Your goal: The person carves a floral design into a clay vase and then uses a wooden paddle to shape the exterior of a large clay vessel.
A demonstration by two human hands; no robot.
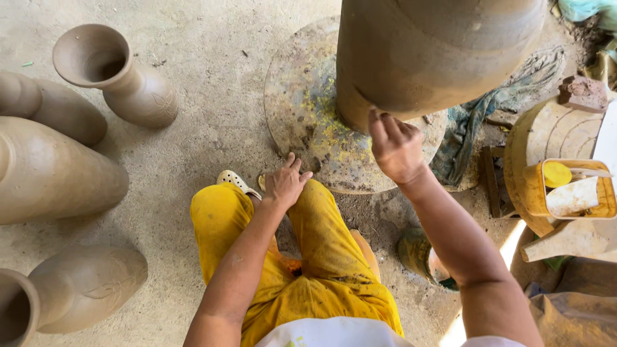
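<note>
A tall brown clay vase (pixel 424 51) stands on a round turntable (pixel 302 109) stained yellow. My right hand (pixel 395 148) is against the vase's lower wall near its base, fingers curled as if pinching a small tool that I cannot make out. My left hand (pixel 286 182) rests on my knee at the turntable's near edge, fingers spread and holding nothing. I sit in yellow trousers (pixel 321 257) just in front of the turntable.
Several unfired clay vases (pixel 119 77) stand on the dirt floor at left. A yellow container (pixel 572 189) with a tool inside sits on a yellow stool at right. A dark cloth (pixel 514 96) lies behind the turntable, and a small bowl (pixel 421 257) lies by my right leg.
</note>
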